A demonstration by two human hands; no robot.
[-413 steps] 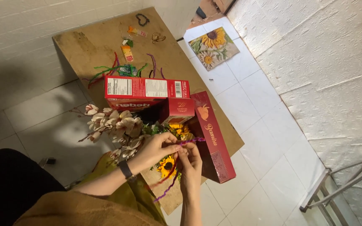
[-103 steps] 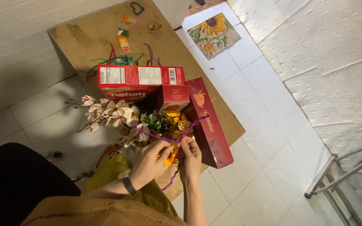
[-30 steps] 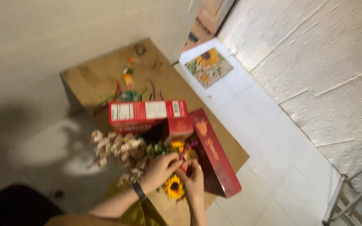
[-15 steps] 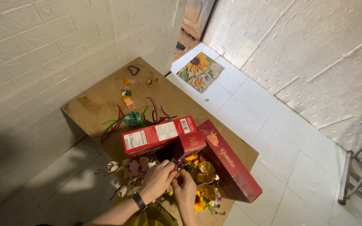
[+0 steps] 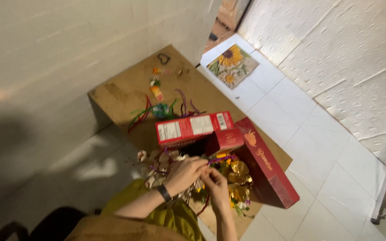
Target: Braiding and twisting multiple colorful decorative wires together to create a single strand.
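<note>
A brown cardboard sheet (image 5: 126, 96) lies flat on the white tiled floor (image 5: 318, 147). On it: a tangle of coloured pipe cleaners (image 5: 161, 109), two red boxes (image 5: 193, 128) end to end, and artificial flowers (image 5: 157, 165). A sunflower picture (image 5: 232, 66) rests on the tiles beyond.

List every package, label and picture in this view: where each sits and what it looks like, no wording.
Red box: lying on the brown board beyond the hands, long and flat, with white label panels on its upper face.
Long red box: right of the hands, slanting toward the board's near corner, dark red with gold decoration.
Small red flap: between the two boxes, squarish.
Sunflower picture: flat on the white tiled floor beyond the board, rectangular, yellow and green.
</note>
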